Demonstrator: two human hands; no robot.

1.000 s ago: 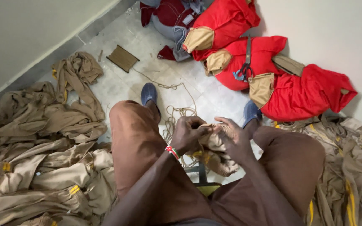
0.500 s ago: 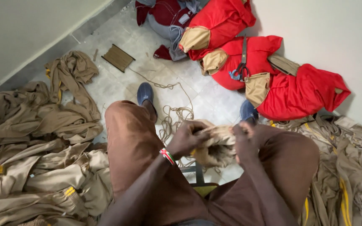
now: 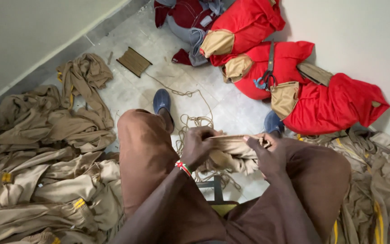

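A: What do the hands hold?
B: A crumpled khaki cloth garment (image 3: pixel 231 151), between the knees. The left hand (image 3: pixel 199 147) clenches one end, the right hand (image 3: pixel 269 151) pinches the other, stretching its folded edge flat.
A: Nearby?
B: Tan cord (image 3: pixel 195 119) on the tiled floor (image 3: pixel 127 92).

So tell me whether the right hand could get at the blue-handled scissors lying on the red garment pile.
Probably not as things stand: the right hand grips the tan folded garment, and the blue-handled scissors lie well beyond the knees, uncovered.
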